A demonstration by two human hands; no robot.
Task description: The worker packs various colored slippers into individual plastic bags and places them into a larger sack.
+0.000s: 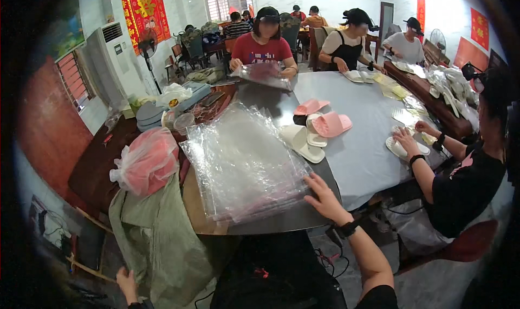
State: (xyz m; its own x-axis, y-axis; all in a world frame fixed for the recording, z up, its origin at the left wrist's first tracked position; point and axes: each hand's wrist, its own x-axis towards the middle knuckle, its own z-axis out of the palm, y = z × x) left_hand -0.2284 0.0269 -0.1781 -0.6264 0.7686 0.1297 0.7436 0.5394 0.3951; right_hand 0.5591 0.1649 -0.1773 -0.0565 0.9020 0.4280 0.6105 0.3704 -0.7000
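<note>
A stack of clear plastic bags lies on the dark table in front of me, its edges uneven. My right hand rests at the stack's near right corner, fingers spread and holding nothing. Low on the left, my left hand hangs below table height beside a grey-green woven sack. Its fingers look loosely apart, and nothing shows in them. Just past the right side of the stack lie pink slippers and white slippers, some overlapping.
A tied bag of pink things sits left of the stack. Across the table a person in red handles a clear bag. Another person in black, at right, works on a white slipper. A fan stands behind.
</note>
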